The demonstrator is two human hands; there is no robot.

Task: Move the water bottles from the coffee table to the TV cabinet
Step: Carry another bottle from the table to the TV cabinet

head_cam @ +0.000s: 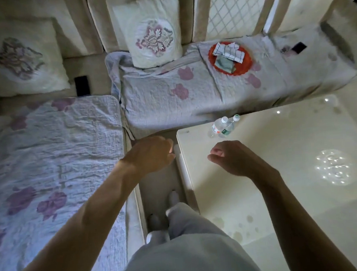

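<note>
Two water bottles (223,125) stand close together, touching or almost touching, at the far left corner of the worktop (282,159), near the sofa (170,97). One has a white cap and a red-and-white label, the other a green cap and a green label. Both are of clear thin plastic, so they probably weigh little and dent easily under a strong squeeze. The worktop is smooth, pale and glossy — it reflects the ceiling lights as bright dots. The TV cabinet is not in view. The person stands in the narrow gap between sofa and worktop, which explains, I think, why both arms stretch forward. The left hand (151,154) hangs over this gap, loosely curled, with nothing in it. The right hand (230,159) hovers over the worktop just before the bottles, fingers half bent and thumb apart, also holding nothing — a grip prepared but not yet closed. The sofa wears a soft quilted cover with purple flowers.
</note>
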